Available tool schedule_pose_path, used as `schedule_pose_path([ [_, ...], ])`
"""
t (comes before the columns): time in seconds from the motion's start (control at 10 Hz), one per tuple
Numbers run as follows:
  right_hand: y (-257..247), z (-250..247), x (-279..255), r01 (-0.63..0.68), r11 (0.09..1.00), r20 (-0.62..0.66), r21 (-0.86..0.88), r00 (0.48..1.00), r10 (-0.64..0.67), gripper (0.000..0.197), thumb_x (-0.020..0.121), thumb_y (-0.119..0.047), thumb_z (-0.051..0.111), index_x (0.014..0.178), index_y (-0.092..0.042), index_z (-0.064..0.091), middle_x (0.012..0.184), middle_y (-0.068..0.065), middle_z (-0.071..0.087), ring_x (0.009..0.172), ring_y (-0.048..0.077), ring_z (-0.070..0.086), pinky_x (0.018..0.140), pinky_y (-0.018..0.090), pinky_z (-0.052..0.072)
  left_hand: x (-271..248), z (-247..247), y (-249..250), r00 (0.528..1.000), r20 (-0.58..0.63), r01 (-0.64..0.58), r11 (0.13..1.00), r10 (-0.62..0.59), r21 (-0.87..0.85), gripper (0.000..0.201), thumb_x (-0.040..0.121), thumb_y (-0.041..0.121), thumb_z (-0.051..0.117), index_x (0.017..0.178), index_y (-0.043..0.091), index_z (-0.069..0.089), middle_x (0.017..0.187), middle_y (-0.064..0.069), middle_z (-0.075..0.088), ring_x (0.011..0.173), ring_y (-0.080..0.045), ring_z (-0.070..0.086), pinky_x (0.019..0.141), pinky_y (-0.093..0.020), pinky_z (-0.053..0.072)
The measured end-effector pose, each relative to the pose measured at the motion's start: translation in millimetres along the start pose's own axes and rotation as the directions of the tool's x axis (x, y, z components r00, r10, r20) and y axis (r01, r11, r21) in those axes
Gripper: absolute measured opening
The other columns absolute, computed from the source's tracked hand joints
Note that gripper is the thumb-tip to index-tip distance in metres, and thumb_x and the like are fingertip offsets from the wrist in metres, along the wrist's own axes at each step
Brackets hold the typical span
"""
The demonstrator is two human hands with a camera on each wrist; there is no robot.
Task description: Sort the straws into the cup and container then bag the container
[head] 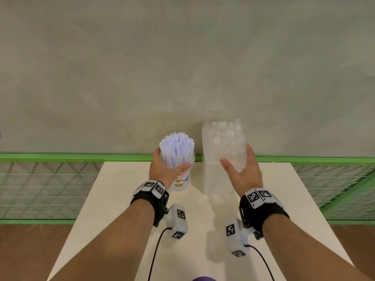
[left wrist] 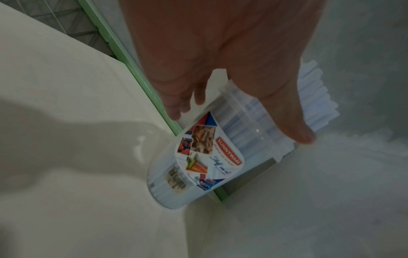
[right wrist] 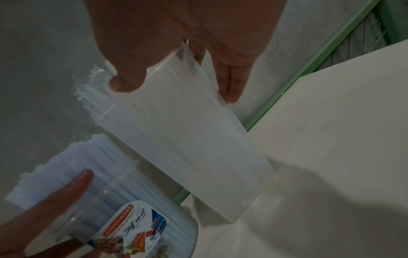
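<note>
A clear labelled container (head: 181, 179) stands on the table's far edge, packed with pale blue straws (head: 176, 148) that stick out of its top. My left hand (head: 170, 161) grips it near the rim, thumb in front and fingers behind; the left wrist view shows the container (left wrist: 209, 157) the same way under that hand (left wrist: 241, 125). To its right stands a taller frosted cup (head: 219, 179) holding clear straws (head: 227, 134). My right hand (head: 236, 157) holds this cup (right wrist: 187, 148) near its top, its thumb and fingers on opposite sides.
The beige table (head: 284, 199) ends at a green rail (head: 81, 157) with wire mesh on both sides and a grey wall behind. A purple object (head: 203, 278) peeks in at the near edge. Cables hang from both wrist cameras.
</note>
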State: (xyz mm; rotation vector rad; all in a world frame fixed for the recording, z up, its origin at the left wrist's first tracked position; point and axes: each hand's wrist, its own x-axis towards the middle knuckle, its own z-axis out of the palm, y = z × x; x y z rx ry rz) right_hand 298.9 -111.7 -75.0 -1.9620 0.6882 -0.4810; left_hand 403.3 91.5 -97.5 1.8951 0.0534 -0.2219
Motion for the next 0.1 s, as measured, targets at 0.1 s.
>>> schedule_pose_path([
  [0.1, -6.0, -5.0, -1.3, -0.008, 1.0, 0.044, 0.028, 0.999, 0.007, 0.104, 0.078, -0.051, 0.076, 0.156, -0.027, 0.011, 0.163, -0.005, 0.017, 0.149, 0.016, 0.019, 0.117, 0.029, 0.019, -9.9, -5.7, 7.8, 1.0, -0.025, -0.016, 0.997, 0.018, 0.071, 0.14, 0.042, 0.052, 0.093, 0.151, 0.033, 0.007, 0.158, -0.001, 0.02, 0.145, -0.023, 0.025, 0.116, -0.047, 0.028],
])
